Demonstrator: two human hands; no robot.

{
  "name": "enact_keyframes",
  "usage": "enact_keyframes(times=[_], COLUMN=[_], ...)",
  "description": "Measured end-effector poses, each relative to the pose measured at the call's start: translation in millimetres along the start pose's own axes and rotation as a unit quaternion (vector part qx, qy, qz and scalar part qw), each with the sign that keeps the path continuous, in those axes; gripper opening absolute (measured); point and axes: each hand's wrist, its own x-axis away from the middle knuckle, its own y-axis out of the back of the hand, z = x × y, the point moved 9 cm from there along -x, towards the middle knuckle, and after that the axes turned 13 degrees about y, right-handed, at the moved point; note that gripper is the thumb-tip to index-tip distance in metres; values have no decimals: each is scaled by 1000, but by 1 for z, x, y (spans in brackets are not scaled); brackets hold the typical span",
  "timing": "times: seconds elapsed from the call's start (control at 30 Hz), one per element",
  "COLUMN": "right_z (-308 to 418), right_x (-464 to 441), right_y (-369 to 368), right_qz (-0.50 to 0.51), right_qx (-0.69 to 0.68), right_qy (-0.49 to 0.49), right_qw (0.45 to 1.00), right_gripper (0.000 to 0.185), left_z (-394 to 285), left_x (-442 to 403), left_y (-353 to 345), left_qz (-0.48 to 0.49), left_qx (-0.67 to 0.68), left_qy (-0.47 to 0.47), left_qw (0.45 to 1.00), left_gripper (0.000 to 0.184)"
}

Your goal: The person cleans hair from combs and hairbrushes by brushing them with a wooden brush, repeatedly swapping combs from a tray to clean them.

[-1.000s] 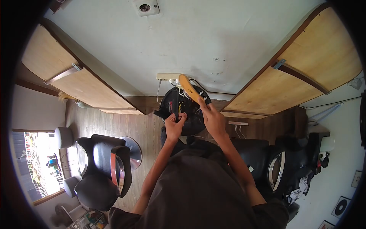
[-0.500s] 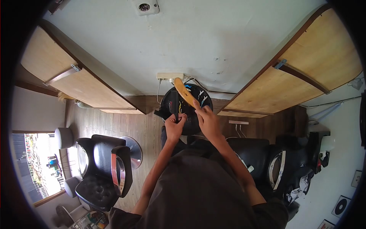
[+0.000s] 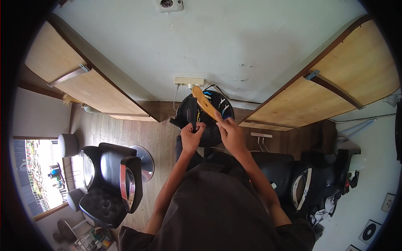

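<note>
A: In the head view, how is the left hand [image 3: 190,140] posed?

B: Its forearm [image 3: 169,184] slants up from seven o'clock towards the middle; the fingers are bent and closed on the lower end of a dark flat piece [image 3: 193,111], with the thumb against it; that piece stands nearly straight along the twelve o'clock line, over the round black tray [image 3: 212,138].

A: And the right hand [image 3: 233,136]?

B: It comes in from five o'clock, back of the hand showing; the index finger lies extended along the lower end of a tan curved piece [image 3: 204,103], and the other fingers are partly curled; the grip looks closed on that end, though the palm side is hidden.

A: Where does the tan piece point?

B: Towards eleven o'clock from the right hand; its rounded tip lies just below the power strip [image 3: 188,81] in the view; dark lettering shows on its face.

A: What is near it?

B: Pale clips [image 3: 222,101] in the tray, at one o'clock from the left hand.
</note>
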Motion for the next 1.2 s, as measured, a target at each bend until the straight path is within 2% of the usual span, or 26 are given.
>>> enact_keyframes(times=[0.27,0.43,0.57,0.63,0.83,0.97,1.03,1.2], right_z=[-10,2,13,14,5,-5,-3,4], right_x=[-15,-14,2,5,-7,-11,-11,7], right_y=[-7,-3,-11,-15,-18,-16,-11,-9], right_qz=[-17,-37,-1,2,-7,-24,-29,-5], right_qx=[18,-25,-28,-20,19,-11,-6,19], right_qy=[-10,-6,6,-5,10,-2,-14,-15], right_qw=[1000,999,1000,1000,1000,1000,999,1000], right_gripper=[53,53,53,52,54,54,55,55], left_z=[2,3,-1,-1,-1,3,-1,2], left_x=[9,1,-4,-5,6,5,5,-6], left_y=[-8,2,6,5,-1,4,7,14], left_qz=[26,39,25,30,34,35,42,21], left_qx=[-30,37,42,3,-36,-44,3,1], left_qy=[9,34,24,-12,-5,1,28,8], left_qw=[999,998,999,999,999,998,999,1000], left_gripper=[6,11,9,10,7,7,11,9])
